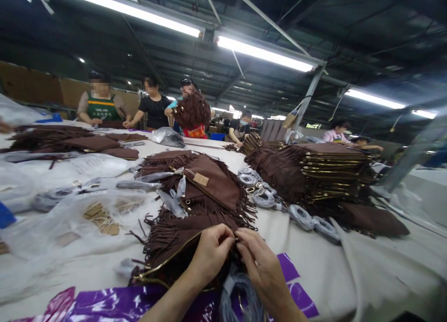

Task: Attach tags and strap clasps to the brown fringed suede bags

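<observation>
A dark brown fringed bag [195, 226] lies in front of me, its gold zipper [171, 257] undone and its mouth gaping. My left hand [213, 250] is closed in a pinch at the right end of the bag's top edge. Close beside it, my right hand [256, 257] pinches the same corner, its fingertips almost meeting the left ones. The small part between the fingertips is hidden. Below my hands sits a coiled strap in grey wrapping [239, 296]. Purple plastic bags [115, 303] lie under the bag's near side.
Just beyond lies another brown fringed bag [216, 182] with a tan tag [200, 178]. Stacked bags [335, 168] rise at the right, with wrapped strap coils [300, 217] before them. Clear plastic holding tan tags [101, 217] lies left. Several people stand across the table [314, 266].
</observation>
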`<action>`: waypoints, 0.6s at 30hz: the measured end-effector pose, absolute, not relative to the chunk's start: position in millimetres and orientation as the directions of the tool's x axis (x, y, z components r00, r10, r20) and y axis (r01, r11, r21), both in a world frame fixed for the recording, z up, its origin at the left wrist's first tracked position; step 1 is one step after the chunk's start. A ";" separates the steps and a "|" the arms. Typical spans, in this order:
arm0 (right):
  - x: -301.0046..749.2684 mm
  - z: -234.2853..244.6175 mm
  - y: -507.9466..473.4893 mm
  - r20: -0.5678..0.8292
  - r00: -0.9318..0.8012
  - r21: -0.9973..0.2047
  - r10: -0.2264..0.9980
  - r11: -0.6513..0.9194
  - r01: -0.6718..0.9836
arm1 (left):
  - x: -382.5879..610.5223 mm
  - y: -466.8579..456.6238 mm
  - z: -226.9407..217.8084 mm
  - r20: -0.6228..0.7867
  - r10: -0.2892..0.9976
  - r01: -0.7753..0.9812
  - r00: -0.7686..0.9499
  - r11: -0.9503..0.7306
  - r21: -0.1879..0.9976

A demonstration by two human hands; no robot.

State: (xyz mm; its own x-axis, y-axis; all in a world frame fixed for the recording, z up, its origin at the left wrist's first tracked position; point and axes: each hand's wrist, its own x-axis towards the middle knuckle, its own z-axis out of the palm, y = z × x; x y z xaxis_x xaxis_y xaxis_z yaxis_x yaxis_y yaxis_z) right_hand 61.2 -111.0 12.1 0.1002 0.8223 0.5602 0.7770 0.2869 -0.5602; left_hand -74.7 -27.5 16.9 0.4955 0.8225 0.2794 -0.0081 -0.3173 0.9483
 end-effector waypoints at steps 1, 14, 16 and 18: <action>62.6 8.1 -123.6 0.603 0.031 -0.467 0.797 0.321 0.824 | -78.9 -29.3 21.7 0.264 0.807 -0.004 0.528 -0.309 0.951; 67.4 -33.0 -181.8 0.399 -0.471 0.019 0.787 0.507 0.862 | -191.6 -35.8 24.1 0.256 0.725 0.711 0.639 -0.684 0.163; 38.3 -12.4 -171.7 0.383 -0.396 -0.071 0.835 0.454 0.888 | -185.5 -37.5 30.5 0.315 0.710 0.692 0.630 -0.697 0.187; 2.0 2.6 -150.5 0.352 -0.212 -0.151 0.912 0.279 0.949 | -176.2 -43.2 39.0 0.364 0.675 0.660 0.641 -0.728 0.188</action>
